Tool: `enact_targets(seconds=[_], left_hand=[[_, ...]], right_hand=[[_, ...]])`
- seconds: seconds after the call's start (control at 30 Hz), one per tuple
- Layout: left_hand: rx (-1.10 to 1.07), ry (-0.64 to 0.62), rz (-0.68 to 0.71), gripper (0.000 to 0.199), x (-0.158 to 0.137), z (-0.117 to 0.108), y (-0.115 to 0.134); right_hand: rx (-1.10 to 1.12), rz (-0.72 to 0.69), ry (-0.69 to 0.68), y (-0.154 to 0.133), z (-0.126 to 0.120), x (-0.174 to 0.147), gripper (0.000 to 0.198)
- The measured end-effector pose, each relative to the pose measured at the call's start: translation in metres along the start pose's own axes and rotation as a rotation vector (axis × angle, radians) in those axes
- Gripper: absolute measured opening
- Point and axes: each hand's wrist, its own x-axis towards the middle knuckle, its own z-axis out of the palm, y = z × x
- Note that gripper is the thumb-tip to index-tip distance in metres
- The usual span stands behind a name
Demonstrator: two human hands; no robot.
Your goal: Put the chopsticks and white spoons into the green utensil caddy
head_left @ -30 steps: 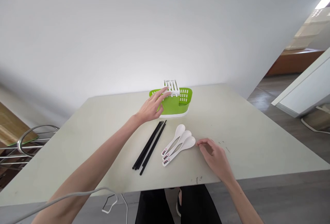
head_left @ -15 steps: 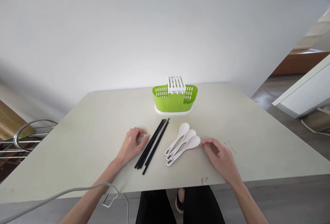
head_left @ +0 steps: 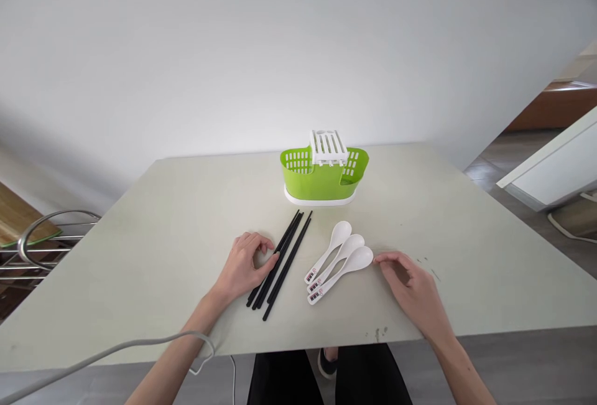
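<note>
Several black chopsticks (head_left: pixel 285 262) lie in a loose bundle on the table. My left hand (head_left: pixel 245 265) rests at their left side, its thumb tip over the outer sticks and the thumb and fingers apart, with nothing gripped. Three white spoons (head_left: pixel 333 271) are fanned to the right of the chopsticks, with small printed marks on their handle ends. Beside the nearest spoon's bowl is my right hand (head_left: pixel 410 287), loosely curved and open, its fingertips at or almost touching the rim. Behind them stands a green utensil basket (head_left: pixel 321 182) with a white slotted top and white base.
The pale table (head_left: pixel 209 200) meets a white wall at the back and has a few dark scuffs at the right. A grey cable (head_left: pixel 140 344) crosses my left forearm. To the left is a metal rack (head_left: pixel 51 252) with a wooden board (head_left: pixel 23 218).
My left hand has moved slightly right, so its thumb now reaches over the chopsticks. The view has shifted a little. My right hand keeps its place beside the spoons.
</note>
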Motion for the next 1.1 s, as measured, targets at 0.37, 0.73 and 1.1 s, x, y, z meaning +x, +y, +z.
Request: enact_targets(seconds=[0.37,0.73,1.1], left_hand=[[0.050,0.024,-0.007,0.021,-0.002,-0.002,-0.003],[0.602,-0.222,-0.301,0.021,0.000,-0.067,-0.009],[0.464,-0.231,-0.375,0.023,0.014,-0.103,-0.027]], right_hand=[[0.016,-0.016,-0.004,0.002,0.001,0.001,0.031],[0.056,-0.031,-0.009,0.001,0.000,0.002,0.029],[0.123,-0.072,-0.010,-0.004,0.000,0.002,0.027]])
